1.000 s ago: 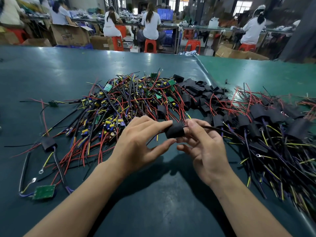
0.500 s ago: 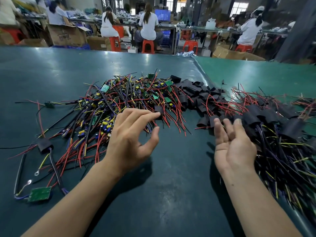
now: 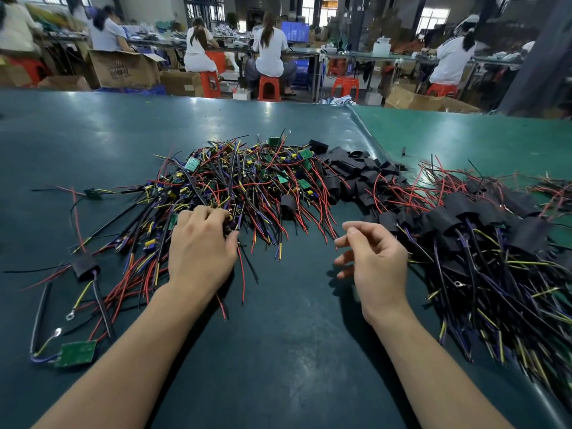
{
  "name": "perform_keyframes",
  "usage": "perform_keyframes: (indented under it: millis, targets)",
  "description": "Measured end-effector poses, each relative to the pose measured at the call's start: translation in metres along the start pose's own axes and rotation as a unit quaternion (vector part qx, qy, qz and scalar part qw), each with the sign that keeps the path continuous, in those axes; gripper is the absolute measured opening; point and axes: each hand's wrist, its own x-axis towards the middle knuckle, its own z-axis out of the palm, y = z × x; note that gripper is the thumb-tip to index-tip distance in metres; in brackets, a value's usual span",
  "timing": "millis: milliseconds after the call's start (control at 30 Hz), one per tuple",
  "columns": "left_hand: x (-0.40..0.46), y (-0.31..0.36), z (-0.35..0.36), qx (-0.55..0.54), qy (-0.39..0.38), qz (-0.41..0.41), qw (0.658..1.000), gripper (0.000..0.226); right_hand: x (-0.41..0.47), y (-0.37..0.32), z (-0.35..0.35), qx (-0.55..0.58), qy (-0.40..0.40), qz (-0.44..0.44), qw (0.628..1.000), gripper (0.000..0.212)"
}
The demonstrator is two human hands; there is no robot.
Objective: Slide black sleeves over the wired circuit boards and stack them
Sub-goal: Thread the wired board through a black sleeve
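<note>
A heap of bare wired circuit boards [image 3: 241, 181], green boards with red, black, yellow and purple leads, lies in the middle of the table. My left hand [image 3: 201, 246] reaches into its near edge, fingers and thumb curled round a bunch of wires. Behind and to the right lies a pile of empty black sleeves [image 3: 349, 171]. The sleeved boards [image 3: 464, 218] are heaped at the right, their wires trailing toward me. My right hand [image 3: 374, 258] hovers between the heaps with its fingers loosely curled, holding nothing.
One sleeved board [image 3: 85, 267] and a loose green board [image 3: 75, 352] lie apart at the near left. The dark green table [image 3: 288, 351] meets a lighter green mat [image 3: 464, 134] at the right. People sit on red stools at benches beyond the far edge.
Both hands held a sleeved board a second ago; it has gone to the right heap. My left hand has moved forward into the bare boards, and my right hand has drawn back toward the middle.
</note>
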Motion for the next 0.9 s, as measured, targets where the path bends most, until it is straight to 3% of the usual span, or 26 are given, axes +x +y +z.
perform_keyframes:
  millis: [200, 300, 367, 433, 500, 600, 700, 800, 900]
  targets:
    - [0.001, 0.001, -0.002, -0.057, 0.039, -0.043, 0.997, 0.038, 0.001, 0.001, -0.002, -0.016, -0.007, -0.003, 1.0, 0.016]
    - [0.003, 0.003, -0.014, -0.162, 0.127, -0.064, 0.977, 0.032, 0.002, 0.001, -0.001, -0.017, -0.012, -0.012, 1.0, 0.016]
    - [0.001, 0.01, -0.022, -0.226, 0.219, -0.018, 0.949, 0.028, 0.001, 0.002, 0.0, -0.008, -0.02, -0.02, 1.0, 0.016]
    - [-0.005, 0.021, -0.023, -0.277, 0.258, 0.062, 0.923, 0.029, -0.003, 0.004, 0.004, -0.005, -0.062, -0.034, 0.997, 0.013]
    - [-0.017, 0.036, -0.018, -0.342, 0.2, 0.157, 0.905, 0.027, -0.008, 0.004, 0.009, 0.027, -0.146, -0.021, 0.989, 0.013]
    - [-0.038, 0.054, -0.007, -0.369, 0.074, 0.276, 0.884, 0.033, -0.013, 0.001, 0.012, 0.08, -0.251, 0.027, 0.964, 0.038]
    - [-0.038, 0.056, -0.003, -0.349, 0.058, 0.3, 0.886, 0.034, -0.013, -0.004, 0.01, 0.1, -0.196, 0.0, 0.976, 0.035]
    - [-0.029, 0.049, -0.001, -0.296, 0.108, 0.292, 0.903, 0.015, -0.009, -0.009, 0.006, 0.101, -0.064, -0.12, 0.986, 0.017]
    - [-0.025, 0.042, 0.001, -0.258, 0.128, 0.237, 0.928, 0.005, -0.006, -0.015, 0.0, 0.138, 0.008, -0.215, 0.967, 0.018]
